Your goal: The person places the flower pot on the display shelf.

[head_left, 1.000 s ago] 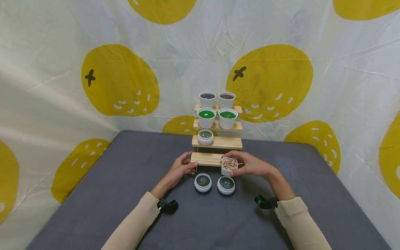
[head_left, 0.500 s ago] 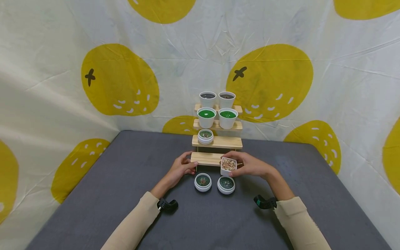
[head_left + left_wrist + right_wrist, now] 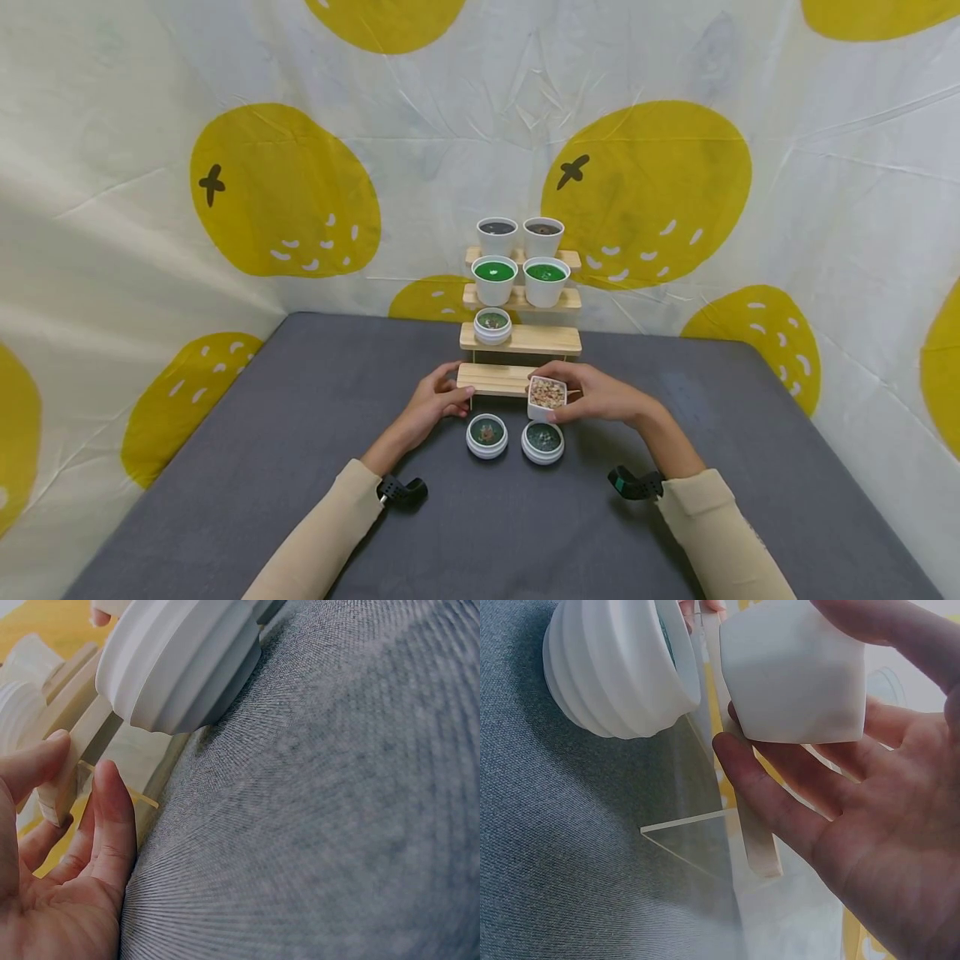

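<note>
A stepped wooden rack stands at the table's far middle. My left hand point(image 3: 437, 398) holds the left end of its lowest board point(image 3: 491, 380); in the left wrist view the thumb lies on top and fingers reach beneath. At that board's right end, my right hand point(image 3: 603, 395) grips a small angular white pot point(image 3: 795, 682) filled with pale tan pebbles, fingers on one side and thumb on the other. The pot overlaps the board in the head view. Just in front are two ribbed white round pots, one left point(image 3: 487, 446) and one right point(image 3: 542, 453).
Another ribbed pot point(image 3: 492, 335) sits on the left of the second board point(image 3: 543, 339). Two white cups with green contents point(image 3: 494, 291) stand one board higher, and two with dark contents point(image 3: 497, 243) on top. A patterned curtain point(image 3: 450, 150) hangs behind the grey-covered table point(image 3: 300, 375).
My right hand has shifted slightly left with the angular pot in its grip. The left hand stays at the rack's lowest board.
</note>
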Demonstrator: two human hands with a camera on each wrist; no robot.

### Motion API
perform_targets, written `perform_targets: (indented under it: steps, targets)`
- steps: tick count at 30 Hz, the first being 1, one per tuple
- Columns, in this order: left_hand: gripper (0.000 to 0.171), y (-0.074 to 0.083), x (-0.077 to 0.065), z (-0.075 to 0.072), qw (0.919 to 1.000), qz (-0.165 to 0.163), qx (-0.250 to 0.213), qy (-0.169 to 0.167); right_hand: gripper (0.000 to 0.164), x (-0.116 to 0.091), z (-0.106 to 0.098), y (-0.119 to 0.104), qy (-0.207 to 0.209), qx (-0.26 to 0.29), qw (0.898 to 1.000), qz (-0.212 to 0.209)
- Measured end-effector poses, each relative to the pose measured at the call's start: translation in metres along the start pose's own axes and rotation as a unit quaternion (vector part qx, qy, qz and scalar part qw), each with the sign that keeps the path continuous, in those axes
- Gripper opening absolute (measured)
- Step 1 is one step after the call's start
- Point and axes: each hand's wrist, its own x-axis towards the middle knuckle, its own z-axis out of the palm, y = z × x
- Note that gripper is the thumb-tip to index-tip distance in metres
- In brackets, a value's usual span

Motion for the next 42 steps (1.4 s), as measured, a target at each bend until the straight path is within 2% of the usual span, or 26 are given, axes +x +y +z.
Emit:
perform_targets:
  steps: [24, 32, 42]
  targets:
    - [0.069, 0.0026, -0.0012, 0.0004, 1.0000, -0.002, 0.002, 0.001, 0.064, 0.0022, 0.0031, 0.0030, -0.007, 0.007, 1.000, -0.004]
    - [0.070, 0.0019, -0.0004, 0.0002, 1.0000, -0.001, 0.000, 0.003, 0.065, 0.0022, 0.0032, 0.0026, -0.004, 0.007, 1.000, 0.008]
    - [0.069, 0.0008, -0.0011, 0.0001, 1.0000, -0.001, -0.004, 0.001, 0.064, 0.0033, 0.0055, -0.0003, -0.011, 0.009, 1.000, -0.005]
